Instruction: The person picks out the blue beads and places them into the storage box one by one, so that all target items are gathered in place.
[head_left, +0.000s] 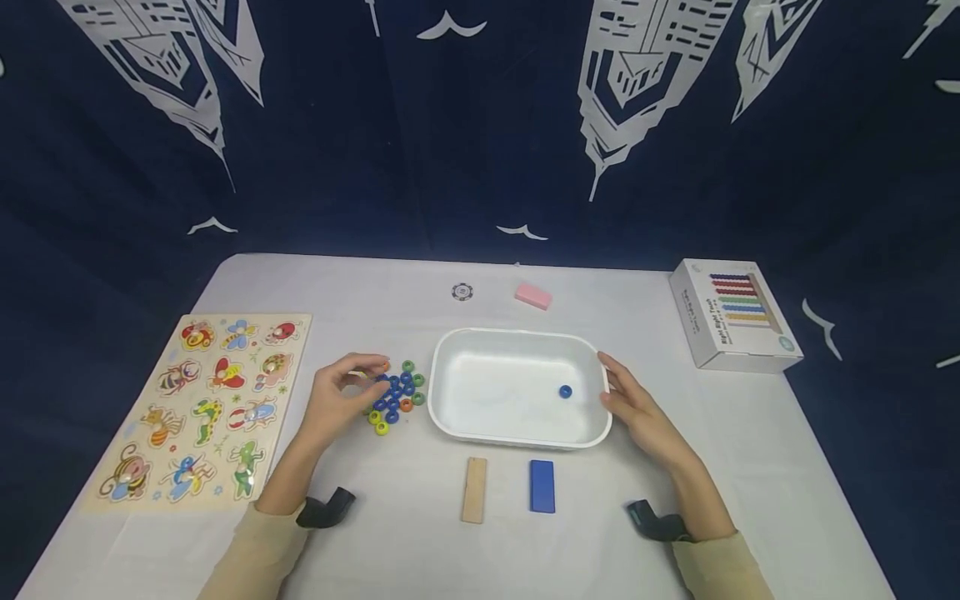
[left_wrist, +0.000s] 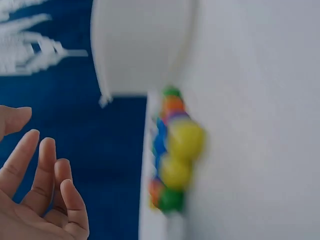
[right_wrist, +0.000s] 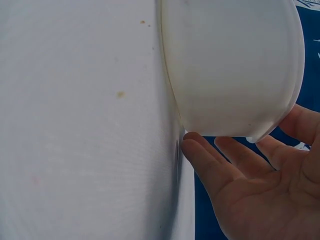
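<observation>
In the head view my left hand (head_left: pixel 341 398) is over a group of small blue, green, yellow and orange beads (head_left: pixel 392 405). Its thumb and fingers stand apart, and the left wrist view shows nothing between them. A white rectangular tray (head_left: pixel 517 335) lies right of the beads, with a single blue bead (head_left: pixel 566 392) inside toward its right end. My right hand (head_left: pixel 637 412) holds the tray's right end. In the right wrist view the thumb is at the rim, while the other fingers lie along the outer wall (right_wrist: pixel 230 75).
A wooden insect puzzle board (head_left: pixel 202 408) lies at the left. In front of the tray are a plain wooden block (head_left: pixel 474 490) and a blue block (head_left: pixel 542 486). Behind it lie a pink block (head_left: pixel 533 296) and a round patterned chip (head_left: pixel 462 292). A white box (head_left: pixel 735 317) stands back right.
</observation>
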